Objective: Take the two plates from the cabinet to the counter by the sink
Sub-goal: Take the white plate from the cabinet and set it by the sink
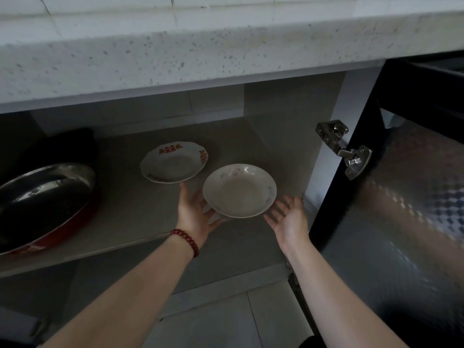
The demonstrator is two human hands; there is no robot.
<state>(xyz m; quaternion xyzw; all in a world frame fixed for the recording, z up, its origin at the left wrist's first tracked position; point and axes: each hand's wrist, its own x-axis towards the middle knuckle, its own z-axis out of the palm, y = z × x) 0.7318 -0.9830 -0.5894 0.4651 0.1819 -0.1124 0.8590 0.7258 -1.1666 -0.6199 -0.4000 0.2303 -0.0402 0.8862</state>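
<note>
Down at the cabinet shelf, my left hand cradles the floral plate from below at its 8 o'clock edge, fingers under it, thumb straight and off the rim. My right hand hovers wide, palm up, just beside the rim at 4 o'clock, not touching. I judge this the pick-up of the first plate. Next, the right hand should take or steady it, freeing a hand for the red-patterned plate, which lies on the shelf at 10 o'clock, just beside my thumb. Both plates are empty. At 9 o'clock sits a steel basin, seemingly empty too. At 12 o'clock, overhead, runs the counter; no sink shows.
</note>
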